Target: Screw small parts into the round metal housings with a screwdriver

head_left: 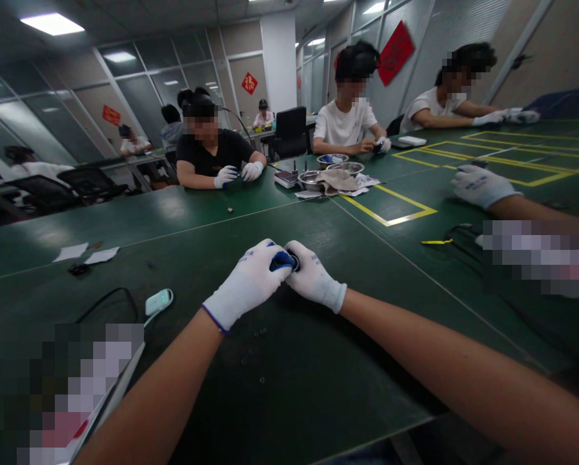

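Both my hands wear white gloves with blue palms and meet above the green table, near the middle of the view. Between them is a small dark round part, mostly hidden by the fingers. My left hand is closed, its thumb and fingers pressed against this part. My right hand is closed around the part's other side, its fingertips largely out of sight. Several tiny rings lie on the table just below my hands.
Metal bowls with a cloth stand ahead, beside a yellow tape outline. At left lie a white plug-like device with a cable and paper pieces. A co-worker's gloved hand rests at right; other people sit opposite.
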A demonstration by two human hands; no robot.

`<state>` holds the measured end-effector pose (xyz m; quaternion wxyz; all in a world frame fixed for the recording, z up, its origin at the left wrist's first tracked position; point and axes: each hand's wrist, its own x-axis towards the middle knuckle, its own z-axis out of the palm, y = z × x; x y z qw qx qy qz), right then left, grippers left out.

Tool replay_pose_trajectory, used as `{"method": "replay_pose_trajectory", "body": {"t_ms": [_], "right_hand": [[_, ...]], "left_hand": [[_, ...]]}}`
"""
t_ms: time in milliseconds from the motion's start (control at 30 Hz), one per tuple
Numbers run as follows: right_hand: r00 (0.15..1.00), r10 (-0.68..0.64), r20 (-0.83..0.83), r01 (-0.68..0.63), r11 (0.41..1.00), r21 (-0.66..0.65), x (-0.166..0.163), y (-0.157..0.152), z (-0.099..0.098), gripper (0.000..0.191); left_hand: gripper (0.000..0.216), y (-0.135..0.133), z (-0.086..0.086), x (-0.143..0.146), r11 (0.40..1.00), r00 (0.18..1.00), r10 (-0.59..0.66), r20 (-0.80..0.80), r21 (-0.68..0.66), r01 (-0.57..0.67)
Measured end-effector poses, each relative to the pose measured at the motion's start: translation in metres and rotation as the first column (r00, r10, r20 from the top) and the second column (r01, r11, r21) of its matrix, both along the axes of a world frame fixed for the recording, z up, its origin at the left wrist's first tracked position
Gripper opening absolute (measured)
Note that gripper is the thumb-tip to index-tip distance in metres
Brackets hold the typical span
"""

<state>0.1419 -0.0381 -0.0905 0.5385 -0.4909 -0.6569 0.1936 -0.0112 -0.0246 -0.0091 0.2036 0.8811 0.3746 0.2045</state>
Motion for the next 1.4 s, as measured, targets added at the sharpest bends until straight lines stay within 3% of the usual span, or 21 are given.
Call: {"method": "replay_pose_trajectory", "body": {"t_ms": [200, 300, 467, 567, 833, 1067, 1267, 1400], "right_hand": [[0.997, -0.010, -0.075, 0.010, 1.000, 0.011, 0.001, 0.000, 0.003, 0.014], [0.988, 0.021, -0.155, -0.013, 0.999, 0.053, 0.002, 0.001, 0.005, 0.016], [0.965, 0.025, -0.260, -0.021, 1.000, 0.018, 0.003, 0.004, 0.003, 0.020], [0.959, 0.027, -0.281, -0.033, 0.999, -0.014, 0.004, 0.004, 0.002, 0.020], [0.925, 0.061, -0.374, -0.087, 0.995, -0.052, 0.008, 0.008, 0.000, 0.026], [0.889, 0.117, -0.442, -0.179, 0.978, -0.102, 0.011, 0.007, 0.004, 0.031], [0.876, 0.171, -0.451, -0.255, 0.958, -0.132, 0.010, 0.005, 0.008, 0.033], [0.906, 0.198, -0.374, -0.249, 0.964, -0.092, 0.010, 0.005, 0.007, 0.029]], "left_hand": [[0.006, 0.009, -0.004, 0.001, 0.996, 0.975, 0.091, 0.203, -0.024, -0.088], [0.007, 0.019, -0.008, 0.000, 0.987, 0.938, 0.147, 0.313, -0.105, -0.119], [0.010, 0.027, -0.015, -0.002, 0.968, 0.930, 0.161, 0.331, -0.237, -0.083], [0.011, 0.026, -0.016, -0.004, 0.982, 0.940, 0.127, 0.317, -0.176, -0.073], [0.016, 0.022, -0.013, -0.013, 0.988, 0.982, 0.034, 0.184, 0.142, -0.061], [0.023, 0.028, -0.015, -0.018, 0.993, 0.982, -0.072, 0.174, 0.108, 0.054], [0.015, 0.030, -0.013, -0.020, 0.994, 0.978, -0.072, 0.194, 0.094, 0.055], [0.015, 0.031, -0.011, -0.022, 0.995, 0.976, -0.062, 0.207, 0.092, 0.043]]}}
